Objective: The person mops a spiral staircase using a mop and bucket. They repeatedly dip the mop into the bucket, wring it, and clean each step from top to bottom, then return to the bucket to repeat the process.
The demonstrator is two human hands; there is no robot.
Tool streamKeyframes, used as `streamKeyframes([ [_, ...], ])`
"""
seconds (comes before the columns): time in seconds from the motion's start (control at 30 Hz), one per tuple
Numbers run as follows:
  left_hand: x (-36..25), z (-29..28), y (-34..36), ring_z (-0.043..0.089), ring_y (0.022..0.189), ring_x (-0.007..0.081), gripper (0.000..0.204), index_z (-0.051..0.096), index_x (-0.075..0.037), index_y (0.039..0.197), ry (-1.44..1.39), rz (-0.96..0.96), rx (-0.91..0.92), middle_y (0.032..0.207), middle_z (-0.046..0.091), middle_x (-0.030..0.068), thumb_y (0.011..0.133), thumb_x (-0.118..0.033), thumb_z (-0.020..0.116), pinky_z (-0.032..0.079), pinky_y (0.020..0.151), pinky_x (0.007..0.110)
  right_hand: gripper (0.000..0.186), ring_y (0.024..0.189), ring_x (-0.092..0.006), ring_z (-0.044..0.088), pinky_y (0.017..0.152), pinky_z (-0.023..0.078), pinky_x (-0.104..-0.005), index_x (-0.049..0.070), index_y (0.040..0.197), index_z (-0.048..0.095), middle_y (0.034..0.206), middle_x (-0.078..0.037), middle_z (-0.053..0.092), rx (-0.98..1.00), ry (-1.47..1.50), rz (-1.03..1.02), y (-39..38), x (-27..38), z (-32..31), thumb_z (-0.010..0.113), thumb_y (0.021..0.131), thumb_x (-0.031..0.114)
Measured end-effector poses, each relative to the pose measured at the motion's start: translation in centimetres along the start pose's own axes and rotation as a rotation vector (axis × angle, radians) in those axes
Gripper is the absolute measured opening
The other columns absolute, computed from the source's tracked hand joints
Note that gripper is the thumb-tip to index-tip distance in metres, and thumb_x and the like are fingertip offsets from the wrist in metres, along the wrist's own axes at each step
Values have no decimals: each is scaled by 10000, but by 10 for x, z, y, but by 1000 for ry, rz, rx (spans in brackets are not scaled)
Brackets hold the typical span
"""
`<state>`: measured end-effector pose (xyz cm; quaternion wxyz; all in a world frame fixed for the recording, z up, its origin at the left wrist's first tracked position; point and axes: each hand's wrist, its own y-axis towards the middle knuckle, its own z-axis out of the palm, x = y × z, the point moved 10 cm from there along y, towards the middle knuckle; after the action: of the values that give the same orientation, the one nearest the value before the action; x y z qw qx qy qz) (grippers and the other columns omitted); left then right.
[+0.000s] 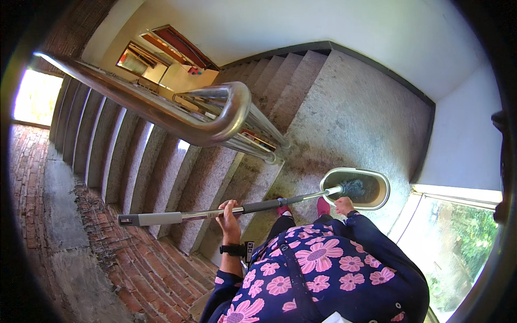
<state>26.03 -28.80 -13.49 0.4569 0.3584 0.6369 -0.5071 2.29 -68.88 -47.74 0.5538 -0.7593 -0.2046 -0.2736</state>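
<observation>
My left hand is wrapped round the silver shaft of a mop, which has grey grip sections. The mop slants across in front of me, its grey handle end out to the left over the stairs. At its other end a dark, blurry mop head sits in murky water inside an oval bucket with a pale rim. Close to the bucket's near rim is my right hand, curled into a fist, apart from the shaft; nothing shows in it.
I stand on a worn concrete landing. Steps descend at the left, and another flight leads off at the far side. A metal handrail stands between them. A brick wall lies left, a window right.
</observation>
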Motion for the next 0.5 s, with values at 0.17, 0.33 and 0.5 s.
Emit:
streamKeyframes([
  [0.17, -9, 32, -29, 634, 828, 159, 207, 615, -57, 993, 133, -153, 162, 944, 672, 70, 893, -238, 600, 536, 658, 305, 220, 604, -260, 641, 568, 527, -365, 5, 825, 682, 680, -113, 639, 26, -478, -332, 5, 3, -7, 658, 759, 213],
  [0.33, -18, 87, -77, 616, 923, 177, 284, 621, -28, 1057, 190, -146, 399, 1067, 645, 97, 918, -270, 572, 528, 749, 340, 722, 1014, -385, 578, 846, 489, -460, 111, 1285, 521, 1002, -189, 622, -56, -465, -680, -10, 97, 1, 764, 639, 323],
  [0.5, -24, 116, -101, 598, 925, 150, 336, 615, -12, 1101, 225, -53, 479, 1076, 635, 85, 904, -285, 620, 513, 770, 301, 712, 1036, -401, 548, 904, 434, -492, 185, 1224, 572, 1016, -157, 619, 363, -704, -853, -22, 178, 91, 778, 621, 502],
])
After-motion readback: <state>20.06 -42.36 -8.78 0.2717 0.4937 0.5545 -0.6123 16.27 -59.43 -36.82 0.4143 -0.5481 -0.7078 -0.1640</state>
